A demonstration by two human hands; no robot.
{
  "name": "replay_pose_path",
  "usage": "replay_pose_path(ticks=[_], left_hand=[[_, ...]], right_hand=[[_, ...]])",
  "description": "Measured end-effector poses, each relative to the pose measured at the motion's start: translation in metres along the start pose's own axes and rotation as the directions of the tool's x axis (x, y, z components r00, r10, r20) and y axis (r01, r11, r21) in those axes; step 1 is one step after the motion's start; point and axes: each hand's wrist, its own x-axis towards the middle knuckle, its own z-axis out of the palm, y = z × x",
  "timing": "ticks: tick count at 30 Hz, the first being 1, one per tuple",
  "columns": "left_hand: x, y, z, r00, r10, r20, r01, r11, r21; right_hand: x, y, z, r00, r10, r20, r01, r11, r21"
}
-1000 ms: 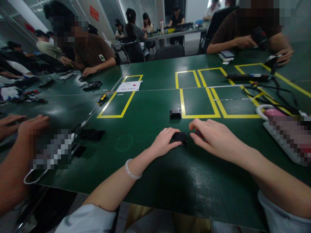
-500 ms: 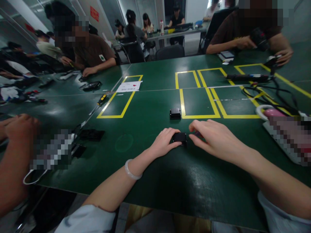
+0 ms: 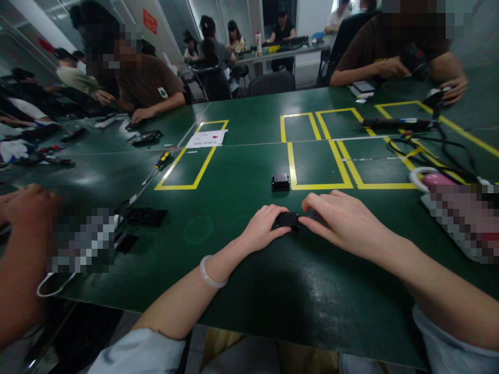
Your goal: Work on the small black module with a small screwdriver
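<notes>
My left hand (image 3: 265,227) grips a small black block (image 3: 287,221) from its left side, thumb at the near edge and fingers at the far edge. The block rests on the green table (image 3: 241,280). At the block's right side is my right hand (image 3: 335,221), its thumb and forefinger curved with a narrow gap between them, the thumb tip close to the block's corner. Whether a small part sits inside those fingers is too dark to tell. Just beyond the block stands a second black piece (image 3: 280,182) with upright ends, touched by neither hand.
Yellow tape outlines (image 3: 322,186) mark the table. A screwdriver (image 3: 162,160) and a paper sheet (image 3: 207,138) lie left of centre. Black parts (image 3: 147,216) are at left, near another person's hand (image 3: 33,208). Cables (image 3: 448,150) and a pink-topped object (image 3: 440,180) lie at right.
My right hand has shifted slightly left, bringing its thumb closer to the block's right side. My left hand keeps its grip, and the second black piece stays put.
</notes>
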Motion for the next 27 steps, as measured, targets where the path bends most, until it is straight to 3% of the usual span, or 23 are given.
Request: replay_pose_path(ticks=[8, 27], left_hand=[[-0.0002, -0.0007, 0.0011, 1.000, -0.002, -0.004, 0.002, 1.000, 0.009], [-0.0001, 0.0008, -0.0005, 1.000, -0.009, 0.006, 0.009, 1.000, -0.010]], right_hand=[[-0.0003, 0.0003, 0.0029, 0.999, 0.027, -0.043, -0.027, 1.000, 0.011], [0.0001, -0.0016, -0.0023, 1.000, 0.020, -0.002, -0.020, 1.000, 0.016]])
